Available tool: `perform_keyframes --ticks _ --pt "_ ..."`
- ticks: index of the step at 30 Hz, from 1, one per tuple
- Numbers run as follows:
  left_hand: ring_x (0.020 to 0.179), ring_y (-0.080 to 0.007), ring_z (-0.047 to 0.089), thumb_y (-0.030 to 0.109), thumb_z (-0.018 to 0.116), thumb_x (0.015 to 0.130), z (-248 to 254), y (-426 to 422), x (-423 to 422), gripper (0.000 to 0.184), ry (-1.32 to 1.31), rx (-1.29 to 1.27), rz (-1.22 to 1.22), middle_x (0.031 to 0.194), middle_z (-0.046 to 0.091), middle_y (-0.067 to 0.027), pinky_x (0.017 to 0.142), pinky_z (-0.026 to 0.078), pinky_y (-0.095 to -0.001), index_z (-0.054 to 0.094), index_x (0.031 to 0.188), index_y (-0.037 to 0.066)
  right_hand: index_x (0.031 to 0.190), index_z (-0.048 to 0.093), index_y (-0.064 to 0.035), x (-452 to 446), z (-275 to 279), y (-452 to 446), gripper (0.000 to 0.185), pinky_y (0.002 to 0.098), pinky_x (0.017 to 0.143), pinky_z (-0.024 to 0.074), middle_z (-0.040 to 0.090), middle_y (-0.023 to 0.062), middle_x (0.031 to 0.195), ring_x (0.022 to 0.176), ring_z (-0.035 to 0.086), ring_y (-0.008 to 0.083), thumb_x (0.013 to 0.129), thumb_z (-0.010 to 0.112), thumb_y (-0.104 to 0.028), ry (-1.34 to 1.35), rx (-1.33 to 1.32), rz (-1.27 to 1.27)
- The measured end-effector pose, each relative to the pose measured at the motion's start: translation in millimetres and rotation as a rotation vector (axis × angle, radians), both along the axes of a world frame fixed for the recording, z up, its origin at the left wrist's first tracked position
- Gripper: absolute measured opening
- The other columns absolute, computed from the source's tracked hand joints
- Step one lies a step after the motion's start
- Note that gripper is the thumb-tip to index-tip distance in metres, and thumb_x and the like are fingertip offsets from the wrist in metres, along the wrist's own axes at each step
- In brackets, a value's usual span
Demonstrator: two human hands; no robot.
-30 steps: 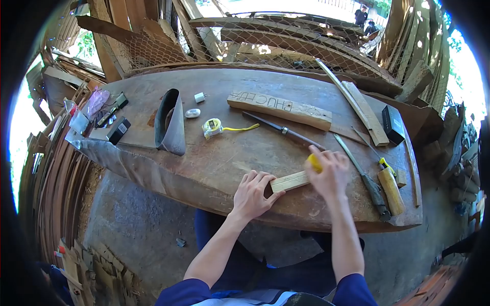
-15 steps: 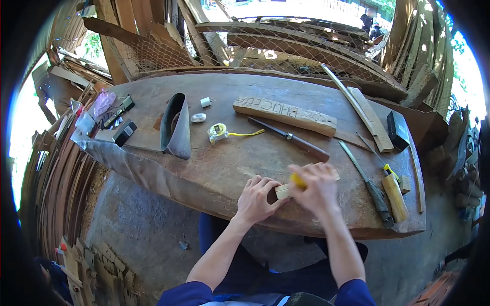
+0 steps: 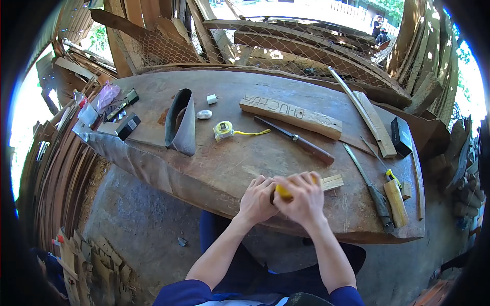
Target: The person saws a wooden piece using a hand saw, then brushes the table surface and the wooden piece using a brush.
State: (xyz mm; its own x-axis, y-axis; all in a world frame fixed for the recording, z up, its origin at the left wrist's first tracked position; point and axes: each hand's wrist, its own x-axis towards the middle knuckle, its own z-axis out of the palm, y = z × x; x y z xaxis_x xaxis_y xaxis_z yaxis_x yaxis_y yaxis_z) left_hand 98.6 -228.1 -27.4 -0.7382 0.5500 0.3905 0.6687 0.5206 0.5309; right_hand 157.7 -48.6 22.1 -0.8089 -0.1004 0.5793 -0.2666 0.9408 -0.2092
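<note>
A small pale wood block (image 3: 333, 182) lies on the table near its front edge, its right end showing past my right hand. My left hand (image 3: 258, 200) is closed on the block's left end, which the fingers hide. My right hand (image 3: 302, 196), slightly smeared by motion, grips a yellow piece (image 3: 284, 192) on top of the block, close against my left hand. Its kind is not clear, as the fingers cover most of it. Beyond my hands lie a knife (image 3: 295, 138) with a brown handle and a long wooden beam (image 3: 291, 117) with letters on it.
A yellow tape measure (image 3: 223, 131), a curved metal piece (image 3: 180, 122), a white plug (image 3: 212, 99) and black boxes (image 3: 128, 126) lie to the left. Rightward are a saw (image 3: 368, 186), a wooden mallet-like handle (image 3: 395, 204), a black box (image 3: 401, 136) and wood strips (image 3: 375, 125).
My right hand has slid left along the block with the yellow piece, up to my left hand, uncovering the block's right end. The whole view has shifted slightly.
</note>
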Motion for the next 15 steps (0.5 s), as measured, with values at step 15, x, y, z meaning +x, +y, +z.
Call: perform_keyframes --ticks 15 --pt "0.113 -0.0296 0.068 0.047 0.088 0.088 4 -3 1 0.047 0.005 0.006 -0.011 0.118 0.076 -0.0065 0.111 0.052 -0.0432 0.079 0.115 0.010 0.121 0.085 -0.0256 4 5 1 0.034 0.0457 0.110 0.0485 0.080 0.0019 0.103 0.103 0.071 0.0217 0.090 0.079 -0.038 -0.058 -0.005 0.034"
